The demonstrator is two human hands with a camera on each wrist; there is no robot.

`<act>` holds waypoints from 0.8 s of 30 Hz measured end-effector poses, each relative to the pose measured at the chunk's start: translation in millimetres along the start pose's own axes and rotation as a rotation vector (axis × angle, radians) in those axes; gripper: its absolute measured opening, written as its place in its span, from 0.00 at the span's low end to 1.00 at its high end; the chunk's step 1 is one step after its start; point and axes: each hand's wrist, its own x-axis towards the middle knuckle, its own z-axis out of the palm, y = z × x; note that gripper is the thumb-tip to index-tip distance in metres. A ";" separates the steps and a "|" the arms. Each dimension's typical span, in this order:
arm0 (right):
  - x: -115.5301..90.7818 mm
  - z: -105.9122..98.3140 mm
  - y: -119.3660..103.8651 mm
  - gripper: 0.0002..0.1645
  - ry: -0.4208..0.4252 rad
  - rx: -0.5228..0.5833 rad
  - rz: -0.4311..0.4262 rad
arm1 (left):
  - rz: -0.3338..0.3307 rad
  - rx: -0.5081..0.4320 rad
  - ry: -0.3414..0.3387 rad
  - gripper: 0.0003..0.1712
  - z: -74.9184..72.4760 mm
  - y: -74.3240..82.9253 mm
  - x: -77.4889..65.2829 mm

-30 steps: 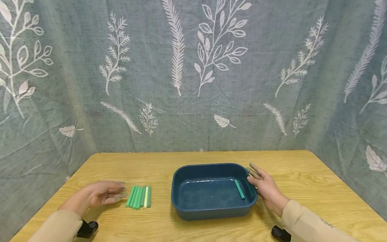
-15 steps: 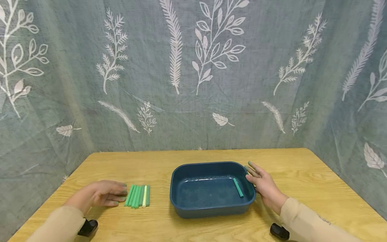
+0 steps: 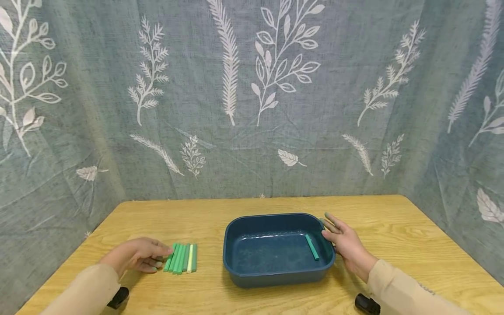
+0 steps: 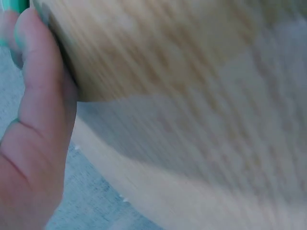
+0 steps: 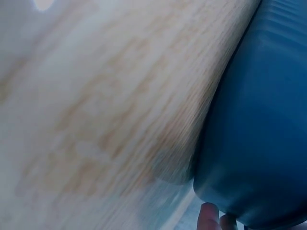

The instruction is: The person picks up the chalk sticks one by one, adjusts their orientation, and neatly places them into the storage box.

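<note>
Side by side on the table lie several short green sticks [image 3: 180, 259] with one pale yellow stick [image 3: 190, 259] among them. My left hand [image 3: 143, 254] is at the left end of this row, a fingertip overlapping the outermost green stick. In the left wrist view, a piece of green stick [image 4: 15, 5] shows right at the fingertips. A dark blue rectangular tub [image 3: 277, 280] stands to the right, with a single darker green stick [image 3: 312, 247] lying inside near its right wall. My right hand [image 3: 348, 245] rests against the tub's right end, fingers extended along the outside and thumb at the rim.
The wooden table [image 3: 212, 227] runs back to a grey-green curtain [image 3: 252, 162] with white leaf prints, which also closes off both sides. Black wrist cameras sit under both sleeves. A strip of bare wood lies between the stick row and the tub.
My left hand has moved slightly right, from beside the row to over its leftmost stick. My right hand, the tub and the sticks have stayed in place.
</note>
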 end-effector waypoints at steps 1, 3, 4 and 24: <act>-0.1 0.1 -0.2 0.38 -0.001 -0.001 -0.001 | -0.002 0.005 0.005 0.28 0.6 1.0 -0.5; -0.4 0.2 -0.4 0.37 0.001 -0.001 -0.002 | 0.002 0.013 0.008 0.29 2.1 2.3 -1.2; -0.3 0.2 -0.5 0.37 0.003 -0.003 -0.004 | 0.009 0.013 0.012 0.28 2.9 2.5 -1.5; 0.0 1.2 0.3 0.36 0.030 -0.020 -0.022 | 0.045 -0.008 0.064 0.11 4.1 -6.7 1.8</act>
